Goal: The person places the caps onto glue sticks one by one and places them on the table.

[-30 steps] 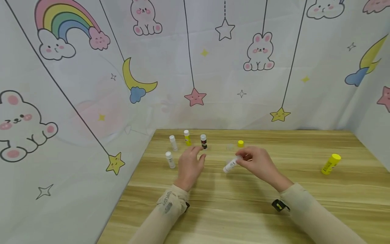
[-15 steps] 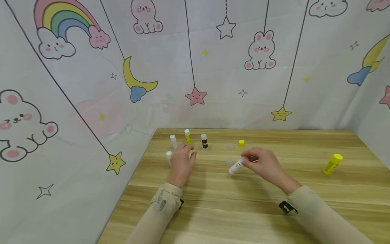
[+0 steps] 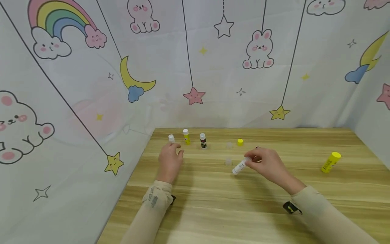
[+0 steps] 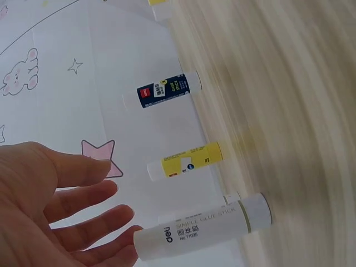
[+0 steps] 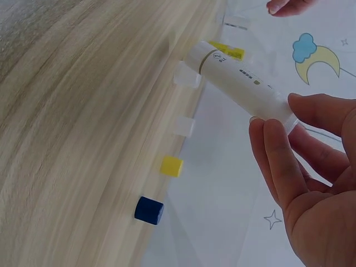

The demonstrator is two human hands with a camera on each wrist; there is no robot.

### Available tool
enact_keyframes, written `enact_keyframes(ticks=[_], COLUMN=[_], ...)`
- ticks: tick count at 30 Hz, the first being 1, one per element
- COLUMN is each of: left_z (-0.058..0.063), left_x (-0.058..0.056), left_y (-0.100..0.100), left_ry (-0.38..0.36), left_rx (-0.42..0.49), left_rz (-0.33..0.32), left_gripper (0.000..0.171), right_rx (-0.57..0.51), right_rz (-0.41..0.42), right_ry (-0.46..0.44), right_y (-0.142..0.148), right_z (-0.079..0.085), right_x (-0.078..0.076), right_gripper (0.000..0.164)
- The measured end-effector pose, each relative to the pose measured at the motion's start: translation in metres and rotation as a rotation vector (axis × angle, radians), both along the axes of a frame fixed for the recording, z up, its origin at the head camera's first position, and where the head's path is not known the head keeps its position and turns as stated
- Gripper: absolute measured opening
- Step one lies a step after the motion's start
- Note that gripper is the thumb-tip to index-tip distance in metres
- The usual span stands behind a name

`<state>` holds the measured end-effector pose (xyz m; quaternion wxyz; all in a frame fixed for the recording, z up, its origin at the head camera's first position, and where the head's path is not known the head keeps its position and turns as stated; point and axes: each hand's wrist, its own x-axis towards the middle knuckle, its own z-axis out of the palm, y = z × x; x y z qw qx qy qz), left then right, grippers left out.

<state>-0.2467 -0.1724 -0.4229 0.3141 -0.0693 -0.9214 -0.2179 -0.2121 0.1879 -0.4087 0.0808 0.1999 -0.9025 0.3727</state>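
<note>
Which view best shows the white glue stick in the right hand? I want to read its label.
The right wrist view: white glue stick fills it, pinched by the right hand. The head view shows it small; the left wrist view not at all.

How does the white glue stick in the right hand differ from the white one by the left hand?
The right hand pinches its white glue stick, tilted above the table; the other white stick stands upright on the table. The held stick shows bare threads at its top in the right wrist view, so it is uncapped; the standing one is capped. The left hand only touches its stick with open fingers. Both are white cylinders with printed labels.
</note>
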Motion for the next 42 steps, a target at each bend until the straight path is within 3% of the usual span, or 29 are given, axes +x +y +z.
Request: enact_keyframes(ticks=[8,23,30,42], left_z=[0.002,-0.005,-0.007,-0.009], left_x=[-0.001,-0.002,-0.003,-0.003], left_y=[-0.012,-0.022,-0.024,-0.026], left_ry=[-0.086,-0.119,-0.129,-0.193], left_rx=[0.028,0.054,0.066,0.156], left_rz=[0.039,0.057,0.096,0.116], left_gripper=[0.019,0.023,0.026,0.040], right_rx=[0.017,0.038,0.052,0.068], right_rz=[-0.001,-0.004,-0.014,-0.028], right_ry=[0.008,-0.010,0.005,-0.014], right_y=[0.003,0.008,0.014,0.021], right_z=[0.002,0.001,0.001,-0.003], right_x=[0.003,0.009,0.008,0.009], right_gripper=[0.017,0.017,0.016,0.017])
